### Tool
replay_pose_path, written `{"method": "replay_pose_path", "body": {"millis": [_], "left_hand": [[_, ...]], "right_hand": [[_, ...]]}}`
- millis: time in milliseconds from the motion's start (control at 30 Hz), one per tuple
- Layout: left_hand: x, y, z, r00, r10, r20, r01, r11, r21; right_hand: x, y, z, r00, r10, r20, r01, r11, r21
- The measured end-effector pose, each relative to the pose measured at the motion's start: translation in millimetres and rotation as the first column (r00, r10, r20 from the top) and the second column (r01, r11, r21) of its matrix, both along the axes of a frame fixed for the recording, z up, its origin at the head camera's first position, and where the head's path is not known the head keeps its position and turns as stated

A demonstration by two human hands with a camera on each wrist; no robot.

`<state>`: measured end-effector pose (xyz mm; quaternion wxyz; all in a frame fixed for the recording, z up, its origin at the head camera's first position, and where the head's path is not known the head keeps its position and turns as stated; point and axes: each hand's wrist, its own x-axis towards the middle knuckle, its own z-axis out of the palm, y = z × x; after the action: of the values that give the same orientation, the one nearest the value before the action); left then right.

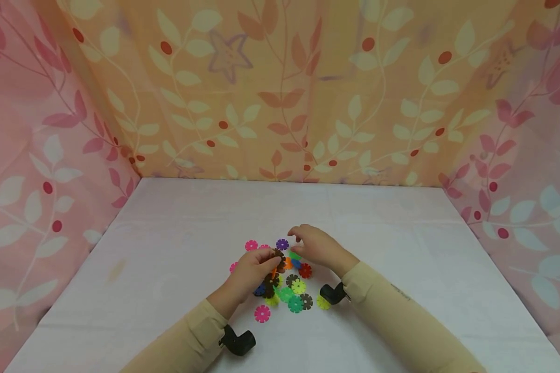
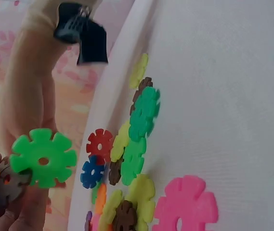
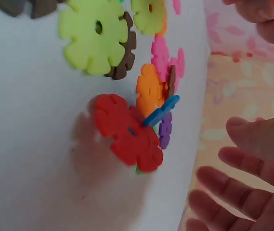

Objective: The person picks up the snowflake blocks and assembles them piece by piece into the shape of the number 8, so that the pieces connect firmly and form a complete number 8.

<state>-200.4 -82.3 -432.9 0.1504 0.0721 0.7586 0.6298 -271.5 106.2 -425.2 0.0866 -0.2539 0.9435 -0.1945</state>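
Note:
My left hand (image 1: pixel 247 272) pinches brown notched flower discs (image 1: pixel 278 254) above the pile, with an orange piece beside them. In the left wrist view a bright green disc (image 2: pixel 43 161) meets the edge of the brown disc (image 2: pixel 9 185); whether they are joined I cannot tell. To the right, my right hand (image 1: pixel 318 247) hovers over the pile's far side, its fingers spread and holding nothing. Below it in the right wrist view, a red disc (image 3: pixel 127 132) leans on the table against a blue disc (image 3: pixel 162 110). A purple disc (image 1: pixel 282 244) lies near its fingertips.
Loose discs in several colours lie scattered, including a pink disc (image 1: pixel 262 314) at the front and a yellow disc (image 1: pixel 323 302) near the right wrist's black camera mount (image 1: pixel 333 293). Under them is a white-covered table (image 1: pixel 177 228), with patterned curtains (image 1: pixel 284 103) around it.

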Motion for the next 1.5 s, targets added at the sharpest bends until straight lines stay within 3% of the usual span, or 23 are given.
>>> {"method": "replay_pose_path", "body": {"millis": [200,367,533,700,833,967,1133,1267,1367,1500], "left_hand": [[1.3,-0.2,2.1,0.999,0.004,0.044,-0.006,0.998,0.064],[1.1,-1.2,2.9,0.996,-0.006,0.091,-0.005,0.993,0.117],[2.1,-2.2,5.4,0.995,-0.020,0.102,0.005,0.990,0.140],[2.4,-3.1,7.2,0.986,-0.034,0.166,-0.001,0.978,0.207],[1.0,-4.0,6.6,0.976,-0.031,0.217,-0.022,0.971,0.237],[0.9,-4.1,7.8,0.973,-0.029,0.228,-0.029,0.969,0.247],[0.9,-4.9,9.1,0.976,-0.040,0.215,-0.012,0.971,0.237],[1.7,-4.8,10.7,0.979,-0.060,0.193,0.024,0.982,0.187],[3.0,-4.1,11.8,0.981,-0.083,0.173,0.055,0.985,0.161],[4.1,-3.1,12.3,0.984,-0.088,0.157,0.062,0.985,0.159]], "right_hand": [[-16.1,-20,-13.7,1.000,0.000,-0.006,0.002,0.981,0.192],[-21.4,-25,-18.1,1.000,-0.005,0.020,0.001,0.980,0.201],[-22.9,-25,-18.8,0.998,-0.008,0.069,-0.001,0.991,0.130],[-21.5,-21,-20.2,0.994,0.035,0.104,-0.040,0.998,0.039],[-15.5,-15,-13.6,0.992,0.091,0.090,-0.088,0.995,-0.040],[-5.9,-6,0.3,0.990,0.137,0.036,-0.132,0.986,-0.106],[11.1,6,18.4,0.992,0.121,-0.041,-0.127,0.958,-0.255],[23.5,11,26.5,0.987,0.139,-0.080,-0.159,0.911,-0.381],[29.1,13,27.5,0.979,0.177,-0.102,-0.204,0.889,-0.411],[33.9,17,27.2,0.975,0.187,-0.124,-0.222,0.883,-0.414]]}}
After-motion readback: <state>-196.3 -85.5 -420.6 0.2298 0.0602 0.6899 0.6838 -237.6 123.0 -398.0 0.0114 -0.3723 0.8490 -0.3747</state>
